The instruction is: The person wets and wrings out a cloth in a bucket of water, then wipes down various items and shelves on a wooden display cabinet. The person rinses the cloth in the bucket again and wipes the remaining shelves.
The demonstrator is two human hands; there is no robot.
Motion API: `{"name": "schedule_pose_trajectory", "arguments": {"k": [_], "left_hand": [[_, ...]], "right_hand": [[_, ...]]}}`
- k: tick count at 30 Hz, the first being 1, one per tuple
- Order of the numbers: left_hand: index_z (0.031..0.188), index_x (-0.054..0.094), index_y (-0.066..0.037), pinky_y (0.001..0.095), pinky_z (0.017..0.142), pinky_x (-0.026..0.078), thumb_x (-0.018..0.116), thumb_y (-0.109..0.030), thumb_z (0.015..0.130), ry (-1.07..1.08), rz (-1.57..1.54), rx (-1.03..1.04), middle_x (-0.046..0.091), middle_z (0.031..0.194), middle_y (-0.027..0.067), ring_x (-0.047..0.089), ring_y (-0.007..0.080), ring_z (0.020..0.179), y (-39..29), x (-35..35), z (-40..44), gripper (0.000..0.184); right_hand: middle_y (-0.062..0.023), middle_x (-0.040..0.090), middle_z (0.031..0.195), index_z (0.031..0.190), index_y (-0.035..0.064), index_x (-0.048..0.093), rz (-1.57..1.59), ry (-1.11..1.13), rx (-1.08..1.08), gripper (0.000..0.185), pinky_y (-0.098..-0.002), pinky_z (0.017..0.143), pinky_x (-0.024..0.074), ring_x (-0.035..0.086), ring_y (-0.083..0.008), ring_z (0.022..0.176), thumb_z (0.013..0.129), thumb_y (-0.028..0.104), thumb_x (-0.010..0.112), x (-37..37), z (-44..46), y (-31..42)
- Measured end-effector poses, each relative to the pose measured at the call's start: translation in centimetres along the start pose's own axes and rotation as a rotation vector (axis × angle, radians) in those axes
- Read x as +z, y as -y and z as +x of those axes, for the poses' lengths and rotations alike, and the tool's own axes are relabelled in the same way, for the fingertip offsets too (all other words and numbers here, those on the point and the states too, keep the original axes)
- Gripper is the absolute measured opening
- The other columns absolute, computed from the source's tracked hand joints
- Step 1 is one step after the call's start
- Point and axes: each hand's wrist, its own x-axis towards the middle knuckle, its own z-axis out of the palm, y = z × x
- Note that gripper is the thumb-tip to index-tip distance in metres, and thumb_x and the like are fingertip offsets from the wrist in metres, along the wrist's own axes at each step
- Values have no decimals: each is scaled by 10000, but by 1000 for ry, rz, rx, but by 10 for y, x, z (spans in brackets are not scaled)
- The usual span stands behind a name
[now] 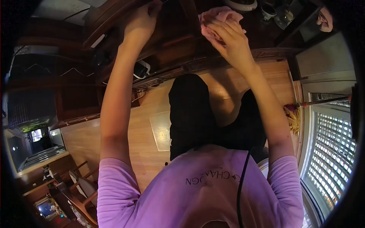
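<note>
A crumpled pink cloth [213, 19] lies under my right hand [231, 36], whose fingers are bent over it on the dark wooden surface [254, 36]. My left hand [144, 19] reaches to a dark wooden part of the cabinet [102, 22] at the top left. Its fingertips are in shadow near the frame's upper edge, and whether they hold anything cannot be made out. Close to the cloth, on the right, stand a white dish [241, 5] and a small dark patterned cup [268, 12].
Glassware [283, 18] stands right of the cup, and another pink cloth [324, 19] hangs farther right. A white and black device [142, 69] sits below my left wrist. A mop [292, 116] leans by the slatted door [329, 152]. Chairs [81, 186] are at lower left.
</note>
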Motion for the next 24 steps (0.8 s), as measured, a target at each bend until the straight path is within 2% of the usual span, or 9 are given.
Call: {"name": "schedule_pose_trajectory", "arguments": {"k": [2,6,9,11,14,16,17,19,24], "left_hand": [[1082,639,-25,427,739,512,578,-166,928,62,194,-278,677,962,179,661,344,818,-36,-18,-34,218],[993,651,3,301,638,486,641,-28,876,-221,-68,-459,633,817,121,620,212,684,-85,-43,-120,121],[1018,641,-22,246,622,451,611,-34,918,-433,-161,-633,600,864,67,573,118,729,-112,-38,-196,105],[1024,636,-31,237,625,446,602,-30,927,-488,-218,-733,595,892,57,565,100,754,-116,-25,-248,102],[1027,619,-35,250,635,455,599,-21,927,-502,-186,-910,596,907,62,572,121,765,-113,-6,-304,103],[991,623,-29,274,648,464,604,-25,921,-408,-200,-925,596,893,82,582,173,758,-102,4,-328,73],[991,623,-29,274,648,464,604,-25,921,-428,-200,-931,596,893,82,582,173,758,-94,9,-342,73],[955,635,-33,325,665,482,619,-15,892,-250,-116,-863,610,885,112,595,251,773,-75,23,-375,67],[926,655,-27,398,727,487,608,-38,868,-25,-13,-1011,634,862,147,601,326,817,-25,96,-476,75]], "right_hand": [[-73,662,1125,1135,66,653,-4,-42,7,411,-368,892,475,604,-275,1009,729,22,697,3,-9,13],[-69,655,1190,1137,44,667,114,-109,64,469,-364,880,477,609,-257,988,679,-59,659,1,-24,33],[-88,684,1140,1104,15,690,215,-132,17,398,-364,946,468,606,-261,1089,719,-73,643,3,-19,68],[-137,600,1277,1194,6,636,144,-79,-43,456,-387,965,453,564,-298,1159,749,-93,620,22,2,97],[-158,503,1365,1234,-18,589,-60,-31,10,450,-392,962,443,510,-351,1176,787,25,575,93,34,98],[-178,470,1365,1227,-3,578,-403,177,354,429,-409,991,418,460,-359,1235,835,172,569,130,57,94],[-178,470,1365,1227,-3,578,-400,177,335,429,-409,991,418,460,-359,1235,835,172,569,133,65,90],[-202,437,1421,1334,30,493,-675,528,241,496,-519,1023,387,417,-406,1292,854,140,554,115,96,78],[-198,565,1231,1186,38,569,-640,448,91,374,-574,1009,380,446,-402,1267,896,252,466,139,96,37]]}}
